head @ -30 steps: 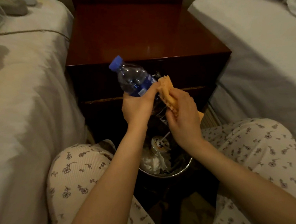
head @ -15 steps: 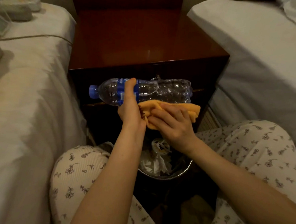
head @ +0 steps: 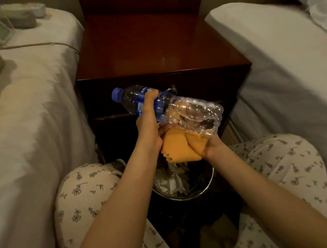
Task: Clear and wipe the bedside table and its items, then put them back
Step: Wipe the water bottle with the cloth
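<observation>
Between two beds (head: pixel 24 114), dark wooden counter (head: pixel 163 52); left grip (head: pixel 146 130) curled round plastic bottle (head: pixel 194 110), right grip (head: pixel 212 146) clutching orange cloth (head: pixel 177 147) beneath.

blue-capped clear bottle (head: pixel 188 110); orange cloth (head: pixel 180 148); reddish-brown bedside table (head: pixel 154 51); floral trousers (head: pixel 84 192)

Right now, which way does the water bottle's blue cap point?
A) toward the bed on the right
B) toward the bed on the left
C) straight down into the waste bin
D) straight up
B: the water bottle lies roughly level in the left hand, with its blue cap toward the left bed, while the right hand holds the orange cloth under its base end.
</observation>
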### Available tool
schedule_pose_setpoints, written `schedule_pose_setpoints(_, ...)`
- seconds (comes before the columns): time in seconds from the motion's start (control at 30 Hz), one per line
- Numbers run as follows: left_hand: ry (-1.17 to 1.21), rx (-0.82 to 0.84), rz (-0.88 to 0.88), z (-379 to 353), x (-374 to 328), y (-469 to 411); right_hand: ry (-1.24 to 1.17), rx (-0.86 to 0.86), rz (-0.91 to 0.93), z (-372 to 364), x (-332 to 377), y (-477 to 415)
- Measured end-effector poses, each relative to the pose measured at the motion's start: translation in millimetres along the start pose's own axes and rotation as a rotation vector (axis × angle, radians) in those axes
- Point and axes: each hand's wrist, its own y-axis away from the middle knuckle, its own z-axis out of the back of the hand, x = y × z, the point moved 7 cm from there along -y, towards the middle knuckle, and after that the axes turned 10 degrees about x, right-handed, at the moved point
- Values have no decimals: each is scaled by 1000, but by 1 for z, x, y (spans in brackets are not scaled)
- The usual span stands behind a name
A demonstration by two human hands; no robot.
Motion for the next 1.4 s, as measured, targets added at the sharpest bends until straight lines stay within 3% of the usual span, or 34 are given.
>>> schedule_pose_setpoints(0.1,-75,-13,7,0,1,1,28,44,97,-2,12,1)
schedule_pose_setpoints(0.2,-135,33,31,-1,-5,1,74,375,12,-37,16,12)
schedule_pose_setpoints(0.33,-301,45,68,-2,-10,4,235,135,45,-15,41,4)
schedule_pose_setpoints(0.4,-404,50,58,-5,-10,8,267,102,-11,-9,46,-5)
schedule_pose_setpoints(0.57,-608,-14,-41,-8,-9,8,656,188,35,-17,55,-1)
schedule_pose_setpoints(0.7,-508,-154,-27,2,-4,14,729,148,267,-24,61,10)
schedule_pose_setpoints(0.83,-398,-240,-98,6,-10,19,1404,31,699,-39,57,31)
schedule_pose_setpoints(0.9,-378,-235,-144,2,-15,22,1561,-133,894,-37,53,39)
schedule_pose_setpoints(1.0,-352,-211,-209,-3,-23,25,1432,-157,931,-34,59,40)
schedule_pose_setpoints(1.07,-329,-205,-227,-2,-26,26,1158,-129,789,-27,65,35)
schedule_pose_setpoints(1.23,-380,-222,-381,-3,-45,32,99,-73,235,0,41,11)
schedule_pose_setpoints(1.3,-421,-220,-473,-6,-53,38,-113,-40,89,-4,23,8)
schedule_pose_setpoints(1.4,-529,-195,-586,-12,-58,44,-227,22,-59,-16,-3,2)
